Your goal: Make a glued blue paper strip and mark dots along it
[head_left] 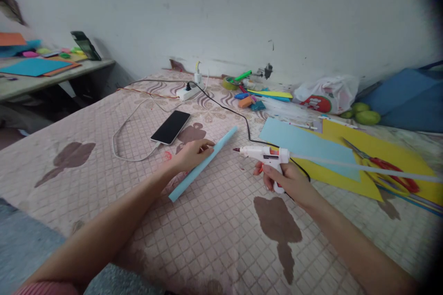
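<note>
Near the middle, my left hand (194,154) grips a narrow light blue paper strip (204,164) by its edge, with the strip slanting from lower left to upper right. My right hand (280,176) is closed around the handle of a white glue gun (265,153). The gun's dark nozzle points left toward the strip, with a gap between them. A long pale glue stick (363,166) extends from the gun's back to the right.
A phone (171,127) on a cable lies left of centre. A power strip (187,93) sits behind. Light blue paper (311,144), yellow sheets (377,140) and red-handled scissors (394,168) lie right. A plastic bag (327,94) stands by the wall.
</note>
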The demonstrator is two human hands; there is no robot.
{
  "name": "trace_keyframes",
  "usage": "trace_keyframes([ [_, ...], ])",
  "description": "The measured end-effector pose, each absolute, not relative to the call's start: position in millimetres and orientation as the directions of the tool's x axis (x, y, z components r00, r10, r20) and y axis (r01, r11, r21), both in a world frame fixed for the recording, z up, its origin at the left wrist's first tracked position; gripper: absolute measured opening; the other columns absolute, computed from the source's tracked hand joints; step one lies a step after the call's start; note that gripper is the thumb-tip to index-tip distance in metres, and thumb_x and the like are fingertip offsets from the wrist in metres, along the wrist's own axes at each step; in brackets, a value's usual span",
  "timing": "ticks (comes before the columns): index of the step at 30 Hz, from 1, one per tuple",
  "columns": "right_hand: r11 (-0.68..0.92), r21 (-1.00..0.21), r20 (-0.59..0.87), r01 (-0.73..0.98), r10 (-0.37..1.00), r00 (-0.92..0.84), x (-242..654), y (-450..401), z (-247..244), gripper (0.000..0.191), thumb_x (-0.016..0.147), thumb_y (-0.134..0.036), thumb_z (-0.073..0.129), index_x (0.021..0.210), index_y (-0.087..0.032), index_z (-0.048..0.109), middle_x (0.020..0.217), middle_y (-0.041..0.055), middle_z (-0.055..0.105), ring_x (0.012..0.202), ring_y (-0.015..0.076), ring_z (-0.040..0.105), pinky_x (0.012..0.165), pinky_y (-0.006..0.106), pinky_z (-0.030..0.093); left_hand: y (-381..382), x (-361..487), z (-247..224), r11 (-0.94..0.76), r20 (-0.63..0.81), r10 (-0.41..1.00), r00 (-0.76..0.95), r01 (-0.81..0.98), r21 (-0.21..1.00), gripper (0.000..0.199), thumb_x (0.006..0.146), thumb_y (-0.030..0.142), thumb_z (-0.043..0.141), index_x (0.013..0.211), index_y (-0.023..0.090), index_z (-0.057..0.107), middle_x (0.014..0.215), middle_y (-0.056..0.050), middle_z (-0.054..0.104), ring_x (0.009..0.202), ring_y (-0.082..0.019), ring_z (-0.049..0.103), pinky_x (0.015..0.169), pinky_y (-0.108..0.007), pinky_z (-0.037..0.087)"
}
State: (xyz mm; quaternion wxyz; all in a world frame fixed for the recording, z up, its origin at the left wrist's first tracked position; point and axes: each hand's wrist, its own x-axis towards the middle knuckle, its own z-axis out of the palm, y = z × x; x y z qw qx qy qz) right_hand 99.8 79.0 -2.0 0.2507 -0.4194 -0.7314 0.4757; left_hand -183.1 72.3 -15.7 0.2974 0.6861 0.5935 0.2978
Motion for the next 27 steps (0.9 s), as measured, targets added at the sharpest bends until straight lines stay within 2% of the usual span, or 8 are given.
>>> trace_keyframes([
  [3, 0.203, -0.894, -0.029, 0.4, 0.864, -0.503, 96, 88, -1, 0.036, 0.086, -0.047, 0.044, 0.075, -0.017, 0.062, 0.053, 0.0012, 0.057, 0.05, 0.0125, 0.05, 0.051, 0.026, 0.038, 74, -185, -18, -0.104, 0.037, 0.991, 0.125, 0.58, 0.808, 0.03, 0.08, 0.035, 0.052, 0.102, 0.019, 0.065, 0.086, -0.005, 0.066, 0.073, -0.016, 0.056, 0.064, -0.025, 0.04],
  [5, 0.214, -0.879, -0.02, 0.426, 0.876, -0.482, 93, 97, -2, 0.039, 0.085, -0.047, 0.045, 0.067, -0.017, 0.06, 0.053, 0.0017, 0.057, 0.05, 0.0124, 0.05, 0.052, 0.026, 0.038, 73, -186, -18, -0.098, 0.032, 0.991, 0.127, 0.559, 0.823, 0.032, 0.08, 0.035, 0.052, 0.106, 0.02, 0.063, 0.082, -0.004, 0.065, 0.071, -0.015, 0.055, 0.063, -0.024, 0.039],
  [8, 0.231, -0.853, -0.001, 0.468, 0.895, -0.445, 88, 110, -4, 0.044, 0.084, -0.048, 0.046, 0.054, -0.018, 0.053, 0.05, 0.0015, 0.054, 0.049, 0.0125, 0.05, 0.052, 0.026, 0.039, 71, -186, -16, -0.093, 0.034, 0.993, 0.113, 0.567, 0.818, 0.039, 0.08, 0.033, 0.052, 0.117, 0.022, 0.058, 0.078, -0.003, 0.064, 0.066, -0.014, 0.053, 0.062, -0.024, 0.038],
  [11, 0.216, -0.855, 0.0, 0.472, 0.909, -0.416, 83, 118, -6, 0.041, 0.083, -0.048, 0.047, 0.055, -0.019, 0.051, 0.049, 0.0005, 0.053, 0.047, 0.0124, 0.049, 0.05, 0.026, 0.038, 70, -186, -13, -0.103, 0.038, 0.992, 0.122, 0.587, 0.803, 0.039, 0.081, 0.032, 0.051, 0.119, 0.024, 0.057, 0.078, -0.002, 0.064, 0.065, -0.014, 0.053, 0.063, -0.025, 0.038],
  [18, 0.176, -0.875, -0.023, 0.452, 0.916, -0.401, 73, 124, -5, 0.037, 0.081, -0.047, 0.049, 0.058, -0.02, 0.05, 0.05, -0.0003, 0.053, 0.047, 0.0123, 0.048, 0.046, 0.025, 0.037, 68, -184, -9, -0.138, 0.056, 0.988, 0.142, 0.675, 0.725, 0.035, 0.085, 0.031, 0.046, 0.117, 0.025, 0.059, 0.086, -0.003, 0.065, 0.07, -0.016, 0.057, 0.066, -0.026, 0.04],
  [23, 0.161, -0.882, -0.032, 0.443, 0.917, -0.397, 74, 127, -10, 0.036, 0.081, -0.049, 0.049, 0.063, -0.019, 0.053, 0.051, -0.0006, 0.053, 0.046, 0.0117, 0.047, 0.045, 0.025, 0.036, 64, -184, -11, -0.158, 0.144, 0.986, 0.088, 0.781, 0.604, 0.034, 0.081, 0.034, 0.053, 0.111, 0.02, 0.062, 0.088, -0.008, 0.064, 0.069, -0.017, 0.057, 0.062, -0.027, 0.041],
  [27, 0.158, -0.872, -0.036, 0.463, 0.923, -0.383, 79, 130, -16, 0.037, 0.081, -0.05, 0.049, 0.062, -0.018, 0.052, 0.051, -0.0007, 0.053, 0.047, 0.0116, 0.047, 0.047, 0.024, 0.036, 66, -183, -13, -0.244, 0.246, 0.962, 0.117, 0.773, 0.586, 0.032, 0.081, 0.028, 0.053, 0.112, 0.02, 0.06, 0.102, -0.009, 0.059, 0.07, -0.015, 0.057, 0.064, -0.027, 0.044],
])
